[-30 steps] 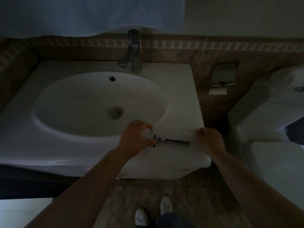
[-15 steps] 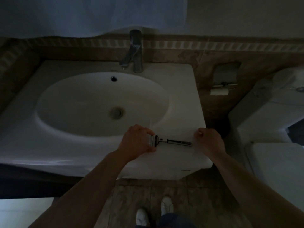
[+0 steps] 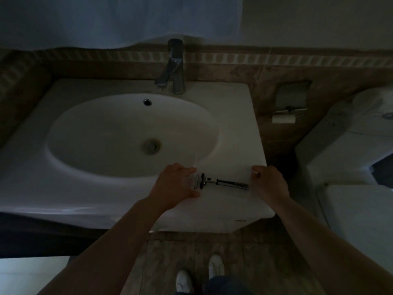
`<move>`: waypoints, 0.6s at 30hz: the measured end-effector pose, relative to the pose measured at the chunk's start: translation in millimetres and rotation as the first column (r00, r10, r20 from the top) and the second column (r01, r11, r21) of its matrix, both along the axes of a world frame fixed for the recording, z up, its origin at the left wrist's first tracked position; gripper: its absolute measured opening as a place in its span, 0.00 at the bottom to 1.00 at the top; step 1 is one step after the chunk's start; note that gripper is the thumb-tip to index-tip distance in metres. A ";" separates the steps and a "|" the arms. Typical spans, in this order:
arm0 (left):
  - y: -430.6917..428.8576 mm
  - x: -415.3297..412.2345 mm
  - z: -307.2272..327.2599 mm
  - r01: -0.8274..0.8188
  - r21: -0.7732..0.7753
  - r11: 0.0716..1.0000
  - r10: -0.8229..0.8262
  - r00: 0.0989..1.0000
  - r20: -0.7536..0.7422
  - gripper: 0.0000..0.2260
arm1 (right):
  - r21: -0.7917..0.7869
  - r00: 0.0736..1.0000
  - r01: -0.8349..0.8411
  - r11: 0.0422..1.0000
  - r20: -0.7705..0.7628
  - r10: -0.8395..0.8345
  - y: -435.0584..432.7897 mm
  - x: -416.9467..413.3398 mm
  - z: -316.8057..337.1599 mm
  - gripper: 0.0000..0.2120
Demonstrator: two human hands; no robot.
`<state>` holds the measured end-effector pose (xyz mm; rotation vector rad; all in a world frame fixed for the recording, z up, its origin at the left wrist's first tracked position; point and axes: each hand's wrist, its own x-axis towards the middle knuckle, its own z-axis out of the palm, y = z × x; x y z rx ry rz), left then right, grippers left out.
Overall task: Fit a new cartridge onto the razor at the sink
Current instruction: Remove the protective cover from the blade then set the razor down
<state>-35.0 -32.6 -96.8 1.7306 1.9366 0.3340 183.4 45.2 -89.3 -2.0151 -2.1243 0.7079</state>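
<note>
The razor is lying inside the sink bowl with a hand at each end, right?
No. In the head view the razor lies on the flat rim of the sink, beside the bowl. The left hand and right hand are at its ends.

The person's left hand (image 3: 174, 185) and right hand (image 3: 269, 184) are bare, as are both forearms (image 3: 127, 235) along all their visible length, and lower down show a pair of white round-toed shoes (image 3: 184, 281) and a dark blue trouser leg (image 3: 223, 287).

Razor (image 3: 225, 182) flat on sink rim (image 3: 234, 128) — pale cartridge (image 3: 196, 181) at left end
</note>
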 end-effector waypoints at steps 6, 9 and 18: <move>0.7 -1.5 0.2 -0.037 0.067 0.997 0.032 0.996 0.079 0.21 | 0.001 1.000 -0.010 1.000 -0.019 0.010 -1.0 1.5 -3.0 0.14; 3.8 -1.0 -0.4 -0.026 0.043 0.999 0.024 0.998 0.052 0.19 | -0.003 1.000 -0.009 1.000 -0.020 0.009 0.0 0.4 -3.2 0.14; -0.8 2.3 4.5 -0.051 0.072 0.996 0.046 0.997 0.066 0.27 | -0.184 0.933 0.095 0.978 -0.327 -0.152 28.4 -1.6 1.5 0.16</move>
